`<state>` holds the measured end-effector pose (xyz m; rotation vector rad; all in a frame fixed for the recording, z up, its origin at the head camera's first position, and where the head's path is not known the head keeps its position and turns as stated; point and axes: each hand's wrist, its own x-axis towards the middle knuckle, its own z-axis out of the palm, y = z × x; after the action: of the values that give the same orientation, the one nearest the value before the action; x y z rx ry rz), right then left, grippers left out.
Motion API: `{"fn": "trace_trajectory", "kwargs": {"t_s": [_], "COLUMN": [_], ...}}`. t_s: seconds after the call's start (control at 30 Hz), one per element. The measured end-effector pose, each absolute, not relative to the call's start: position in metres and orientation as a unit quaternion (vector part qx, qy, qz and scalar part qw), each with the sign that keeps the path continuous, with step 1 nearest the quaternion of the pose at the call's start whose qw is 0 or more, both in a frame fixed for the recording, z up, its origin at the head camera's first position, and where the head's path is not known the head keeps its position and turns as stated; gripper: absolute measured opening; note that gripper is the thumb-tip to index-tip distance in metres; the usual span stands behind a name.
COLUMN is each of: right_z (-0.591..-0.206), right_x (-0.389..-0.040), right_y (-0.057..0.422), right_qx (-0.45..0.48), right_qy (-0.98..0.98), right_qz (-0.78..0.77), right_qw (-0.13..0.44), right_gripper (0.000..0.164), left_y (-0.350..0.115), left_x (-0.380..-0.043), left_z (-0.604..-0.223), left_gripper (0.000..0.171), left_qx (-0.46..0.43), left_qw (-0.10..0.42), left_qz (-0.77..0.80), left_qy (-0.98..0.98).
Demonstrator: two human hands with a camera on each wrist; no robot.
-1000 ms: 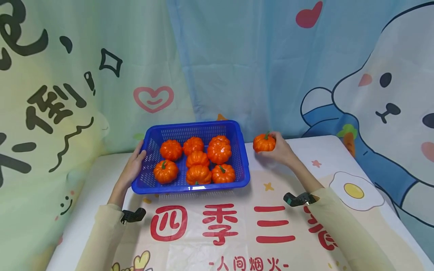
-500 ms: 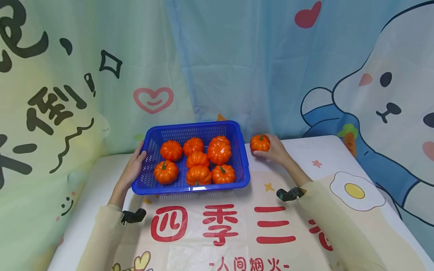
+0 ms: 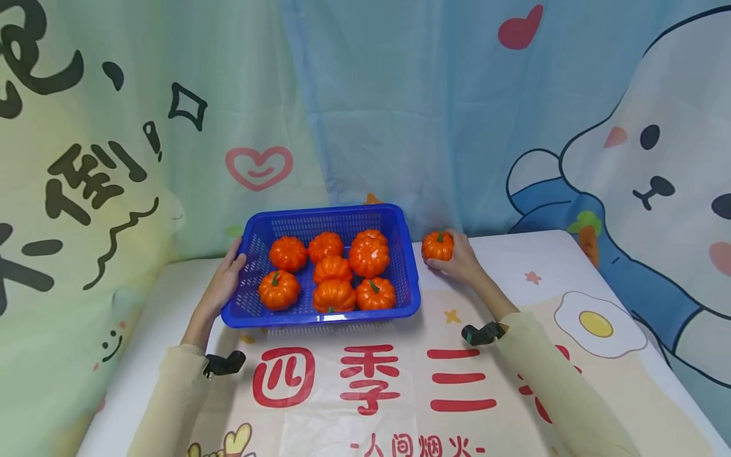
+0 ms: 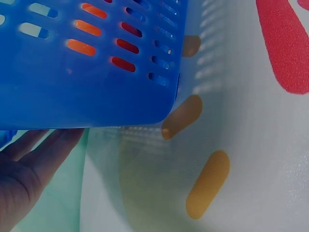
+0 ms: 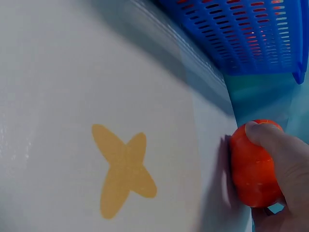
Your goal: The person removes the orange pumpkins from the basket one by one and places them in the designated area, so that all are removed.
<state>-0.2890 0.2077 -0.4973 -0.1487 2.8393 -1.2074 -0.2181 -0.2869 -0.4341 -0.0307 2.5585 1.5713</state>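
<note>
A blue plastic basket (image 3: 321,320) with slotted walls holds several small orange pumpkins (image 3: 278,290). My left hand (image 3: 224,279) grips its left side, the thumb over the rim and the fingers under the edge in the left wrist view. One more orange pumpkin (image 3: 438,245), green stem upward, is just right of the basket. My right hand (image 3: 461,259) holds it from the right, with the thumb (image 5: 263,133) across its side in the right wrist view. Whether this pumpkin rests on the table cannot be told; its shadow lies close beside it.
A white table (image 3: 514,266) bears a printed cloth (image 3: 411,355) with red characters and a fried-egg picture. Behind the table hangs a patterned curtain (image 3: 388,127), close to the basket's back. Shadow shows under the basket's front rim.
My right hand has moved left toward the basket with the pumpkin, then slightly down. The left hand and basket have stayed where they were.
</note>
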Motion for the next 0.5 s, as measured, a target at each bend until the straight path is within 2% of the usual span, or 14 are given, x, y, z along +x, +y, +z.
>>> {"fn": "trace_trajectory", "kwargs": {"t_s": [0.33, 0.5], "right_z": [-0.4991, -0.4928], "right_x": [-0.2910, -0.2916], "right_y": [0.2083, 0.2078], "right_qx": [-0.048, -0.042], "right_qy": [0.921, 0.932], "right_qz": [-0.386, -0.357], "right_qw": [0.030, 0.052], "right_gripper": [0.088, 0.092], "left_y": [-0.2875, -0.2877], "left_x": [-0.2202, -0.2202], "left_z": [-0.4411, -0.4399], "left_gripper": [0.059, 0.059], "left_qx": [0.002, 0.005], "left_qw": [0.054, 0.057], "left_qz": [0.523, 0.520], "left_qy": [0.851, 0.852]}}
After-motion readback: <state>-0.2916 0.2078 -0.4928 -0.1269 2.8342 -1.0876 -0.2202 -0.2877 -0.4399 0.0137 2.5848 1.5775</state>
